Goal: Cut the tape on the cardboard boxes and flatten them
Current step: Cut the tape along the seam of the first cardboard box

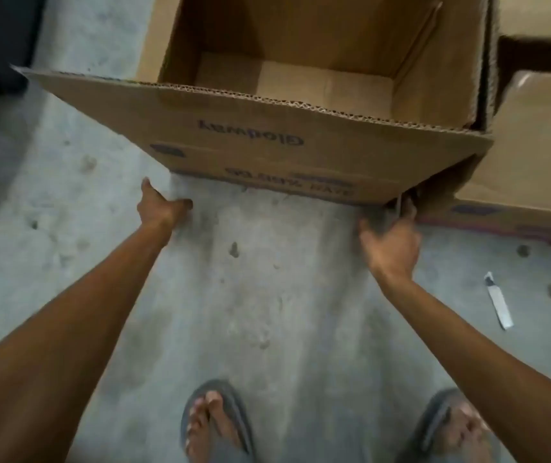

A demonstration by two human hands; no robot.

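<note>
Brown corrugated board fills the upper half of the view: an open cardboard box stands on the concrete floor directly ahead of the person, mouth upward and nothing visible inside, with more boxes packed against its right side. Its near panel, printed upside down as seen from here, lies with its long edge running left to right across the body and dipping slightly toward the right, so each hand meets one lower corner. The right hand is the closer of the two: its fingertips reach up into the shadow under the bottom right corner and seem to touch the board there, but blur hides whether they have pinched an edge or only rest against it. The left hand sits just beside the bottom left corner, thumb raised and fingers curled inward. I cannot tell whether it has hold of the board or is just short of it. A utility knife lies on the floor well apart to the right, in neither hand, which suggests this box is at the flattening stage. With the box lying forward of both hands, the next move probably depends on both bottom corners being held together, so the left hand has the small gap to close.
</note>
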